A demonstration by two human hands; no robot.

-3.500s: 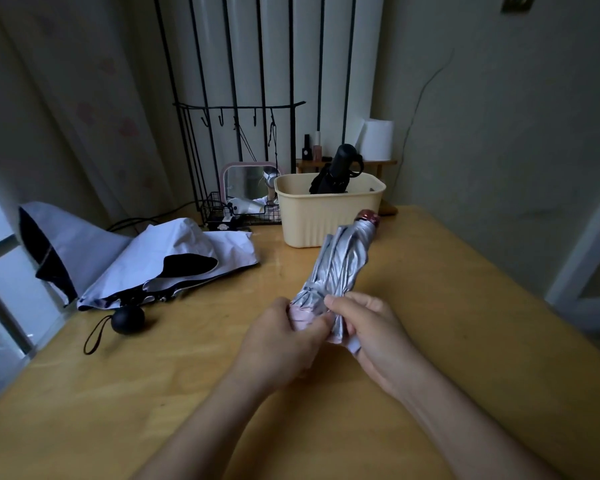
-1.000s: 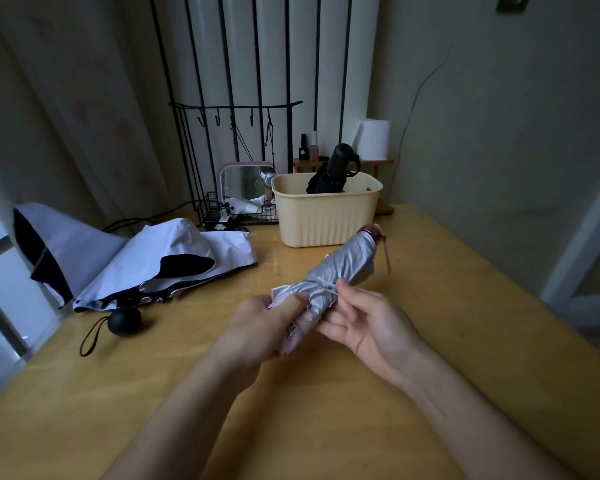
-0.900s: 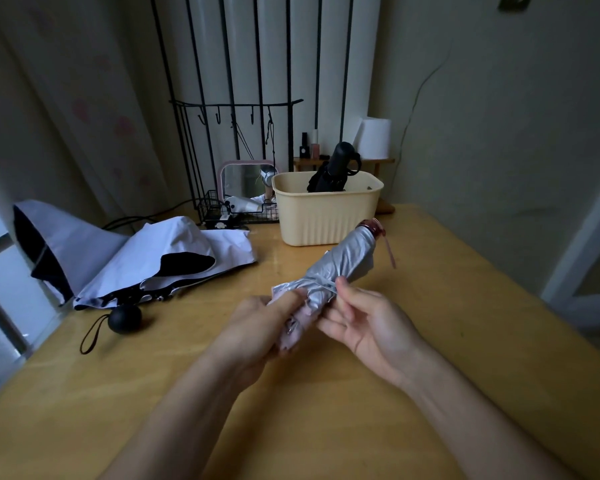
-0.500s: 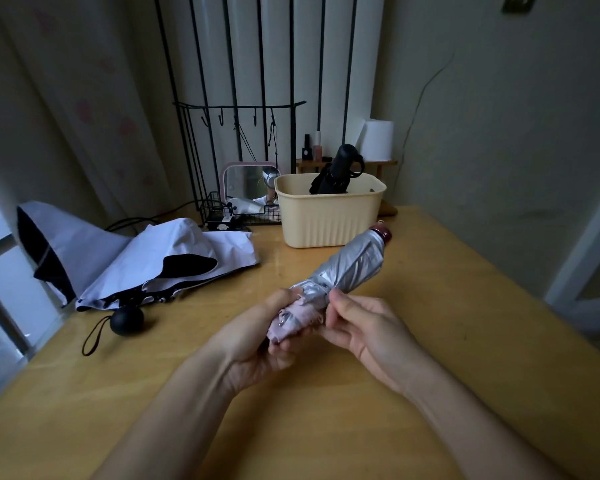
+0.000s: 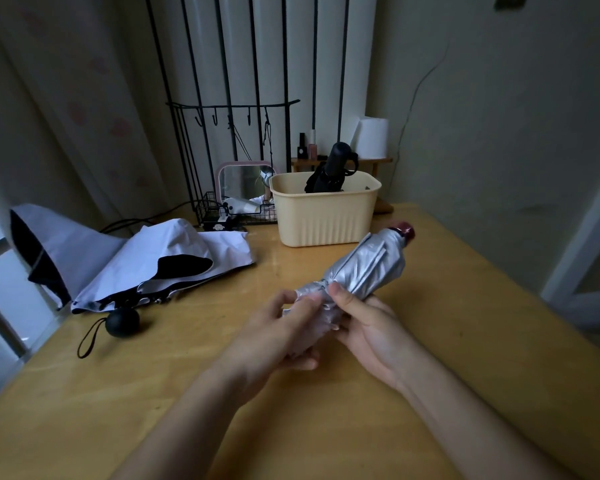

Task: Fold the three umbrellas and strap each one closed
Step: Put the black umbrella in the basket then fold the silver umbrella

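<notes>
The silver umbrella (image 5: pixel 368 268) is in the middle of the frame, lifted off the table (image 5: pixel 465 341) and held by both hands. Its long axis runs from the hands at lower centre up and to the right, ending in a dark red cap (image 5: pixel 405 231) that points towards the bin (image 5: pixel 326 216). The near end is buried between the palms, so the free length lies away from the person, on the right hand's side.

The left hand (image 5: pixel 281 330) curls round the near end, fingers wrapped on the loose pale cloth. The right hand (image 5: pixel 371 327) cups the shaft from below, and its thumb (image 5: pixel 340 296) presses on top just where the canopy narrows to a waist. Both hands are closed on the umbrella. The waist looks cinched, but I cannot tell whether a strap is fastened there.

The white umbrella (image 5: pixel 136 261) sprawls unfolded at left, well apart from the hands. The black umbrella (image 5: pixel 331 168) stands in the bin at the back, seemingly done.
</notes>
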